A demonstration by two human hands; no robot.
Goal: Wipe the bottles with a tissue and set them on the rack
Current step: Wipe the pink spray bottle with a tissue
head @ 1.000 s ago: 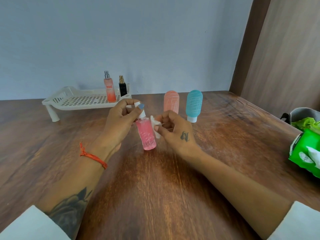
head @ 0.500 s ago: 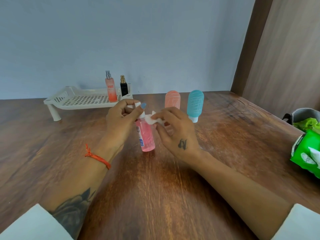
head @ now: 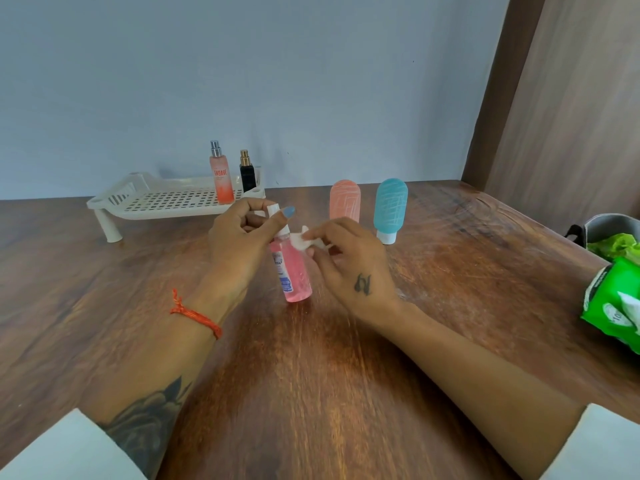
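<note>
A small pink bottle [head: 294, 271] with a white cap stands on the wooden table [head: 311, 375] at the centre. My left hand [head: 239, 244] pinches its cap from the left. My right hand [head: 349, 265] pinches a small white tissue [head: 300, 241] against the bottle's shoulder. Behind them stand a salmon squeeze bottle [head: 345, 200] and a blue squeeze bottle [head: 390, 207], both cap down. The white slotted rack [head: 156, 202] sits at the back left, carrying an orange spray bottle [head: 221, 174] and a black perfume bottle [head: 247, 173].
A green tissue pack [head: 613, 306] lies at the right table edge, with a grey bin [head: 609, 226] holding green waste behind it. A blue wall runs along the back and a wooden panel stands at the right.
My right hand has lifted the tissue from the bottle's side up to its shoulder near the cap. The bottle has turned, so its label now shows on the left.
</note>
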